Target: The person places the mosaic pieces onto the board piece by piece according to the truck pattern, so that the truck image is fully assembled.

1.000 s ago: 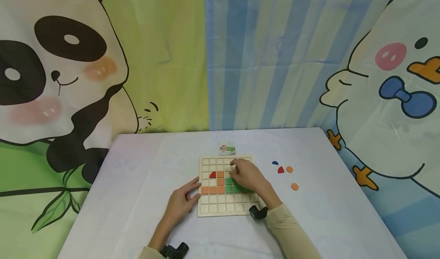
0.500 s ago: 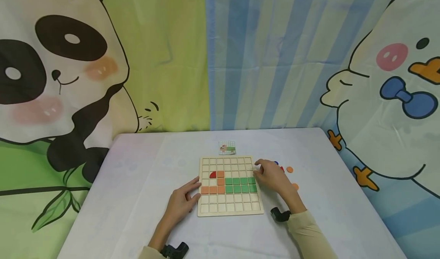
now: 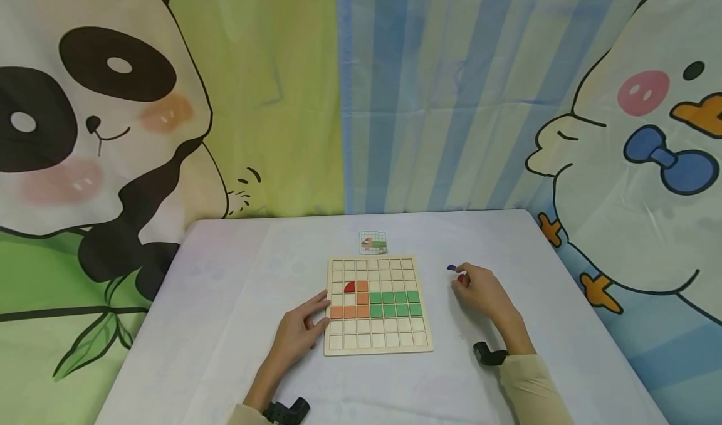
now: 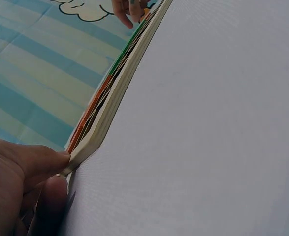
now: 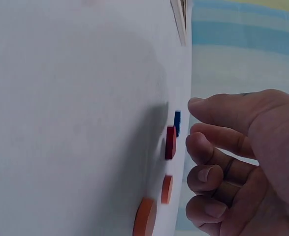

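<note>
My left hand [image 3: 299,328] rests at the left edge of the wooden grid board [image 3: 375,340]. In the left wrist view its fingertips touch the board's corner. The board bears orange square tiles [image 3: 362,298], green square tiles [image 3: 400,310] and a red quarter-circle tile [image 3: 350,286]. To the right, my right hand [image 3: 485,293] hovers over loose pieces, thumb and index finger apart, other fingers bent. A red rounded piece [image 5: 171,142] lies just beyond its fingertips, with a blue half-circle [image 3: 451,267] behind. Nothing shows between the fingers.
A small picture card [image 3: 373,242] lies behind the board on the white tabletop [image 3: 271,268]. Two orange round pieces, one being the nearer disc [image 5: 144,217], lie by the right hand, hidden in the head view. Printed curtains [image 3: 429,99] stand behind the table.
My right hand has moved from over the board's green tiles rightward to the loose pieces, uncovering the green rows. The left hand stays at the board's edge.
</note>
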`<state>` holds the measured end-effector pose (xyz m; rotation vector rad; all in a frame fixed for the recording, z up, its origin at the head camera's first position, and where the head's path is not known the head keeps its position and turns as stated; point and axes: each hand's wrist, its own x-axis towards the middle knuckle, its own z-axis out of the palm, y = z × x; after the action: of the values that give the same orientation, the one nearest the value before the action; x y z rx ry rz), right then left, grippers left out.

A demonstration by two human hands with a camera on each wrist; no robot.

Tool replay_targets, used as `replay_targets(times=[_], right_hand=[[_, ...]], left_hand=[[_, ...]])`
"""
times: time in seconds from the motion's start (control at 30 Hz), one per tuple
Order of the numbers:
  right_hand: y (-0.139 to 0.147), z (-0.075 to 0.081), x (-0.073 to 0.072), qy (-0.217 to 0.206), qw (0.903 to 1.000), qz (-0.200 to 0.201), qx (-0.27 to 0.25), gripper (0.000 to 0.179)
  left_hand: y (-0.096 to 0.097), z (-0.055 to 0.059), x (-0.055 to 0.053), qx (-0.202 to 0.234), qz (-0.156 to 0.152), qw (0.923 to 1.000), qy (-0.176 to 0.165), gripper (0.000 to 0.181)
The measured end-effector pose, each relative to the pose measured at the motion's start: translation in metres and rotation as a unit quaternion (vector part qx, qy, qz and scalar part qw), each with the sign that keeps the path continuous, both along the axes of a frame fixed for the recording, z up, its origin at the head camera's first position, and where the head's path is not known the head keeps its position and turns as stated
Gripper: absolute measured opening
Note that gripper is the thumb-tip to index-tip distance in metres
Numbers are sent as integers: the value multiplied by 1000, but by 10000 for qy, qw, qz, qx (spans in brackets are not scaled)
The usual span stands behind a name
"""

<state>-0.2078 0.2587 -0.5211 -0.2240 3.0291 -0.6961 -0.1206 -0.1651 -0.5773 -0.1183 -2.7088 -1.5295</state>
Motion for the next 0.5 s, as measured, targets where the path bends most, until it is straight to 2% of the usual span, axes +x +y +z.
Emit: replay_targets(times=[0.27, 0.5], right_hand=[[19, -5, -2, -189, 9998, -45, -8, 36], [22, -7, -3, -307, 9995, -47, 11, 31]], left_hand=[[0, 1, 0, 11, 11, 10000, -19, 45], [1, 1, 0, -24, 35, 10000, 8, 45]])
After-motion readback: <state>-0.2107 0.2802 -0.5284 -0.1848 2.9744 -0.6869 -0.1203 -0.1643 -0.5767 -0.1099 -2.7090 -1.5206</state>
